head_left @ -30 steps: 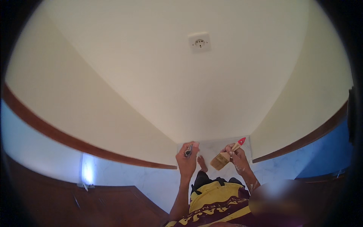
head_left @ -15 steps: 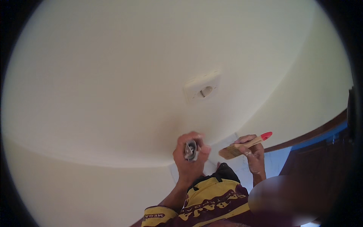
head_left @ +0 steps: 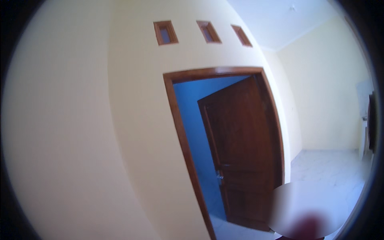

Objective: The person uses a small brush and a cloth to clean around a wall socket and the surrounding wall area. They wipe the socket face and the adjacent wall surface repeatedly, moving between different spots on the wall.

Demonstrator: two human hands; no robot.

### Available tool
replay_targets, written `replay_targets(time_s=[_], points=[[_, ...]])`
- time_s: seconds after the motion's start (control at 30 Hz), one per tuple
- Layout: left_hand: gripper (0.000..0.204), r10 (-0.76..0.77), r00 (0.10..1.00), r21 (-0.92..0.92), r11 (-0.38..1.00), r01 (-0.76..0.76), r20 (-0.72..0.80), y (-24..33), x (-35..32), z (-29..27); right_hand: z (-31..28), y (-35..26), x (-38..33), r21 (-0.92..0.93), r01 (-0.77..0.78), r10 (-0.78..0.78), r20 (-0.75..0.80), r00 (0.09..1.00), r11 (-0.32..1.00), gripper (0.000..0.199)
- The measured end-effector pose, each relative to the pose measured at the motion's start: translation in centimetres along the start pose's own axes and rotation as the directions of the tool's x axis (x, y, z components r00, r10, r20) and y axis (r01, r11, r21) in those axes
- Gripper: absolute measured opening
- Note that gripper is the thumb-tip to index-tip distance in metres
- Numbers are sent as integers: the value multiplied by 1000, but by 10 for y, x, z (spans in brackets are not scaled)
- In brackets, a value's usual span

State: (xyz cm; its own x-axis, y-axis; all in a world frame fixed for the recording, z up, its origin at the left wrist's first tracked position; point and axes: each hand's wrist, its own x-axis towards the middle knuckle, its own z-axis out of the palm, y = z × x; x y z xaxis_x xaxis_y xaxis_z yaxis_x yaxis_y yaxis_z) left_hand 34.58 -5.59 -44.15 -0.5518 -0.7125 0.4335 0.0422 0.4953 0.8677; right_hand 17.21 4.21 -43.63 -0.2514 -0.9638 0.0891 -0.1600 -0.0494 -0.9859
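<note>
Filling the left side of the view, a plain cream wall (head_left: 56,120) ran from top to bottom. It met a second wall (head_left: 140,120), pale yellow-cream, along a corner line that curved toward the bottom. Set in the second wall was a doorway with a reddish-brown wooden frame (head_left: 179,124), appearing tilted and bowed through the wide lens. Its dark brown panelled door (head_left: 244,148) stood partly open, swung inward, with the hinged side at the right of the frame. A metal door handle (head_left: 219,175) showed near the door's left edge. Through the gap appeared a bright blue wall (head_left: 190,116) and, at the bottom, a strip of pale floor.

Above the doorway, three small rectangular openings with brown wooden frames (head_left: 165,33) were spaced in a row. To the right, the space extended past the doorway to a pale yellow far wall (head_left: 332,88), a white ceiling (head_left: 268,20) with a small fitting (head_left: 293,7), and a light, marbled floor (head_left: 328,160). A narrow white object (head_left: 363,138) stood near the right rim, too small to identify. At lower right, a rounded blurred patch (head_left: 296,200) covered part of the scene, with an unclear dark red area inside it.

Both hands were outside the view, so whether they were gripping anything could not be told. The paintbrush was also out of view, its position unknown.
</note>
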Motion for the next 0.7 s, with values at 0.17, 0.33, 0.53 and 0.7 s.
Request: replay_targets(time_s=[0.17, 0.33, 0.53, 0.7], points=[[26, 29, 985, -120, 993, -9, 170, 10, 26, 31, -35, -24, -17, -144, 42, -68, -185, 980, 989, 31], [26, -8, 974, -136, 990, 41, 228, 0, -14, 96, -63, 2, -43, -254, 129, -173, -159, 972, 959, 30], [25, -201, 948, -91, 969, 229, 245, -26, -57, 213, -143, 76, -78, -263, 207, -230, -61, 971, 942, 30], [25, -385, 885, -10, 916, 401, 261, -44, -63, 284, -213, 127, -94, 185, 104, -155, 286, 946, 977, 30]])
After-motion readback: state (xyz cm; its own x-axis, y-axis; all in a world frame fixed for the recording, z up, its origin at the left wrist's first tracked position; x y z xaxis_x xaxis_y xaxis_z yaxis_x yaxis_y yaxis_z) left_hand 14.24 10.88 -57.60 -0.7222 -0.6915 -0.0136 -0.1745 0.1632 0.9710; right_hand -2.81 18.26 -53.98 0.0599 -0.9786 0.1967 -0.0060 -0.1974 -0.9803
